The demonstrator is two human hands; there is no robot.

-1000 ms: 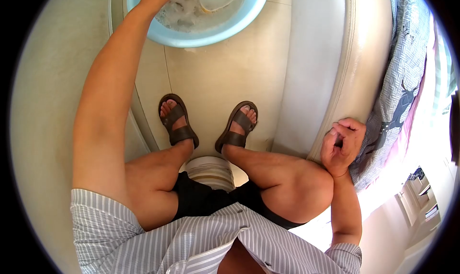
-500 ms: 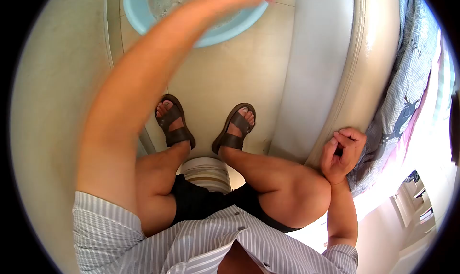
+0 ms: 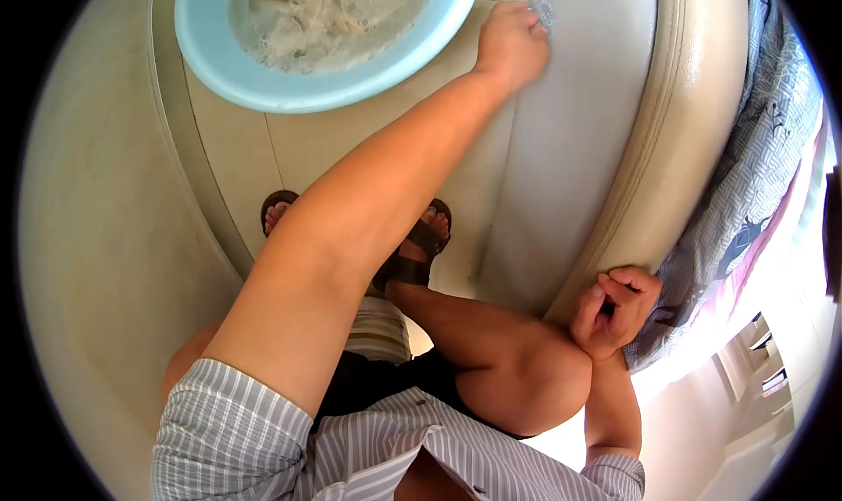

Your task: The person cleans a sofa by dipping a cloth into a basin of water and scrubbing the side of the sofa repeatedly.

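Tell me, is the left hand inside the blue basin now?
No, the left hand is outside the basin, pressed on the pale bed side.
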